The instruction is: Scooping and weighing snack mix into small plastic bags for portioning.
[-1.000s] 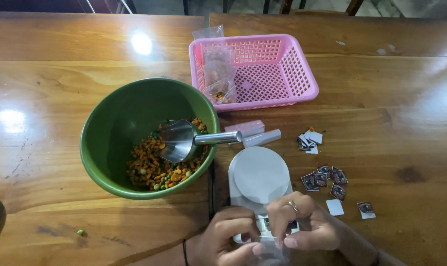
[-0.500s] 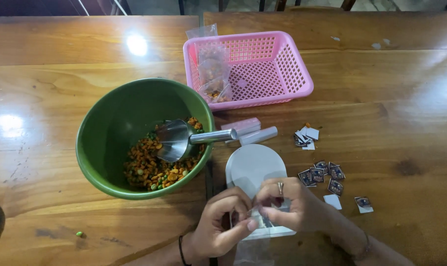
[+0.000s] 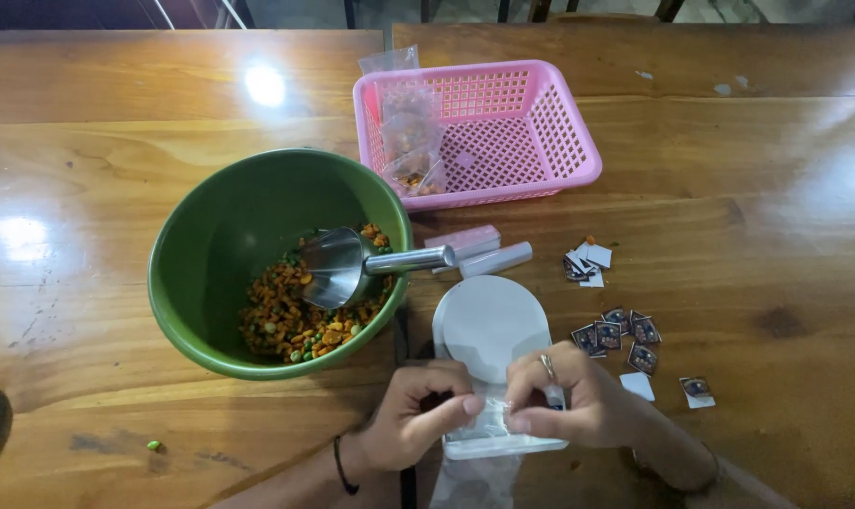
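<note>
My left hand (image 3: 416, 415) and my right hand (image 3: 571, 399) pinch a small clear plastic bag (image 3: 489, 419) between them, just over the near end of a white kitchen scale (image 3: 489, 330). More clear plastic hangs below the hands at the table's front edge. To the left stands a green bowl (image 3: 215, 245) holding a mixed orange and green snack (image 3: 286, 320). A metal scoop (image 3: 343, 266) lies in it with its handle resting on the rim.
A pink plastic basket (image 3: 550, 123) at the back holds filled clear bags (image 3: 404, 141). Small square labels (image 3: 625, 332) lie scattered right of the scale, another little pile (image 3: 586, 262) farther back. Two pale tubes (image 3: 479, 253) lie behind the scale. A green crumb (image 3: 152, 445) lies on the wooden table.
Both hands shifted slightly back from the table edge and now hold the clear bag up between the fingertips. The view moved a little; bowl, scoop and basket stay put.
</note>
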